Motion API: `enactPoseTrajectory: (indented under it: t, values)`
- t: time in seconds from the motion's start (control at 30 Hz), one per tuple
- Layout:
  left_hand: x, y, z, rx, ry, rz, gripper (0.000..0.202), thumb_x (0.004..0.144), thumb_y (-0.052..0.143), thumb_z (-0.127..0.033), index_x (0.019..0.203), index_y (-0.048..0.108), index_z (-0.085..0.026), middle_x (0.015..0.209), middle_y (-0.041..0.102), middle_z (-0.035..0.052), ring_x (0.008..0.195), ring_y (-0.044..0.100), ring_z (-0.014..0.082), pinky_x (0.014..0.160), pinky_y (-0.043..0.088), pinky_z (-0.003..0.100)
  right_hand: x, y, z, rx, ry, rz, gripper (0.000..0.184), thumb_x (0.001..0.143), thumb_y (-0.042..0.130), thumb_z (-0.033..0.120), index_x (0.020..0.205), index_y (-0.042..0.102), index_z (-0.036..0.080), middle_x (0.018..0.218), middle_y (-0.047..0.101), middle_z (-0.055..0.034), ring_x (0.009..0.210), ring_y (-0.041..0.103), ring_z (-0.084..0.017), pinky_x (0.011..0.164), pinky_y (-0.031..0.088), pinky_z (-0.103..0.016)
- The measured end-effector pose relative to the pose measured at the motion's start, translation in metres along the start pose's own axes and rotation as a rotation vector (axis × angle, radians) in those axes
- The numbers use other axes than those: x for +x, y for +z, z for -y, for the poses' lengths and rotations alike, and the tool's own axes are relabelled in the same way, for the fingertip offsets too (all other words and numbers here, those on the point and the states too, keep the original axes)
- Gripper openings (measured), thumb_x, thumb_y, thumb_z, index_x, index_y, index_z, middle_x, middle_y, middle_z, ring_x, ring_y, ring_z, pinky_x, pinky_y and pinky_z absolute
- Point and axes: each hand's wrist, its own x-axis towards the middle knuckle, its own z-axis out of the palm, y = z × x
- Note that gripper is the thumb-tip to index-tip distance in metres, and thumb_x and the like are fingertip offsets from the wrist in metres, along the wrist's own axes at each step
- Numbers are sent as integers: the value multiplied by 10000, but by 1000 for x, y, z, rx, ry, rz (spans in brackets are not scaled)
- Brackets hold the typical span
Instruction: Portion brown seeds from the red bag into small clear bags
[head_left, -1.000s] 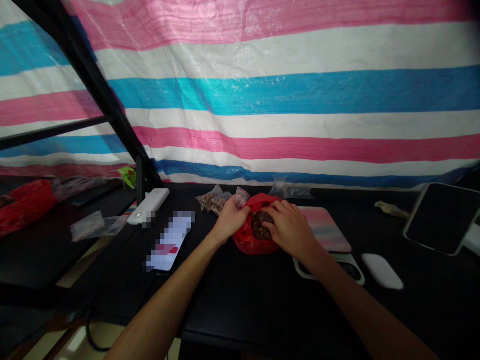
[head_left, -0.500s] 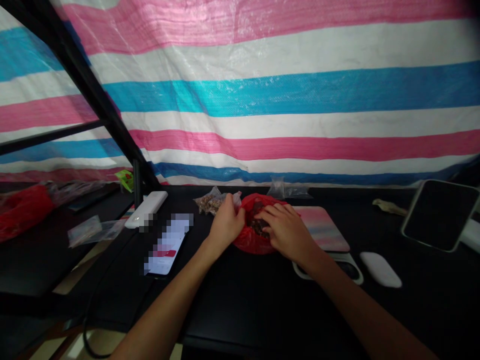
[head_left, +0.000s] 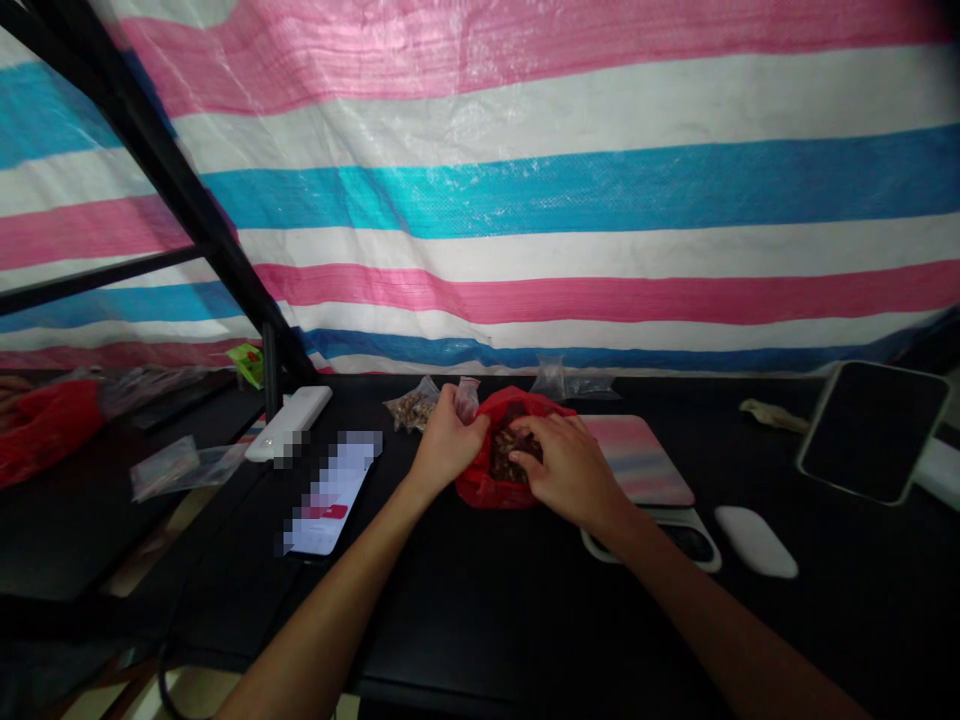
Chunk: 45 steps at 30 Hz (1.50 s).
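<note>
A red plastic bag (head_left: 480,490) stands open on the black table, with brown dried pieces (head_left: 507,455) inside it. My right hand (head_left: 566,465) reaches over its right side, thumb and fingers apart above the pieces. At the bag's left rim, my left hand (head_left: 448,440) is closed on a small clear plastic bag (head_left: 466,397), which sticks up between thumb and fingers. Behind that hand lies a clear bag filled with small light-brown pieces (head_left: 411,410). A scale with a pink-and-grey plate (head_left: 637,462) sits just right of my right hand.
Left of my arms lie a lit phone (head_left: 337,500) and a white power strip (head_left: 289,425). On the right are a white mouse (head_left: 756,542) and a dark-screened device (head_left: 874,430). Clear bags (head_left: 574,382) lie at the back. Another red bag (head_left: 49,430) is far left.
My right hand has shifted slightly left and its thumb and fingers have spread apart. The red bag's mouth shows more of the pieces. The small clear bag stands higher in my left hand.
</note>
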Motion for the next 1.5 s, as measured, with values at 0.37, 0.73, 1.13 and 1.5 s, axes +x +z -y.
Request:
enactPoseTrajectory:
  t: [0.37, 0.73, 1.13, 1.5]
  values:
    - [-2, -15, -11, 603, 534, -44, 318, 908, 658, -224, 1221, 610, -195, 1155, 700, 92, 1071, 611, 276, 965, 489, 425, 8, -19, -24, 388, 32, -243, 279, 897, 670, 241, 1159, 574, 254, 1130, 740, -65, 1058, 711, -253, 955, 534, -422]
    - [-10, -18, -25, 762, 702, 177, 524, 956, 638, -310, 1450, 514, -192, 1217, 644, 105, 1200, 498, 300, 1110, 421, 471, 4, -16, -13, 519, -49, -245, 323, 932, 664, 267, 1244, 581, 282, 1220, 715, -56, 1084, 710, -242, 994, 558, -424]
    - [-8, -18, -22, 728, 682, 229, 587, 977, 598, -514, 1465, 501, -203, 1217, 624, 114, 1165, 488, 298, 1070, 433, 482, 2, -14, -14, 481, -66, -293, 338, 947, 653, 274, 1279, 588, 282, 1267, 695, -63, 1119, 694, -251, 1009, 547, -428]
    - [-10, -15, -23, 661, 670, 248, 576, 918, 698, -511, 1391, 554, -217, 1241, 671, 105, 1181, 536, 283, 1046, 397, 449, 4, -13, -11, 501, -68, -275, 361, 917, 690, 217, 1262, 612, 288, 1213, 690, -49, 1102, 679, -234, 1000, 539, -410]
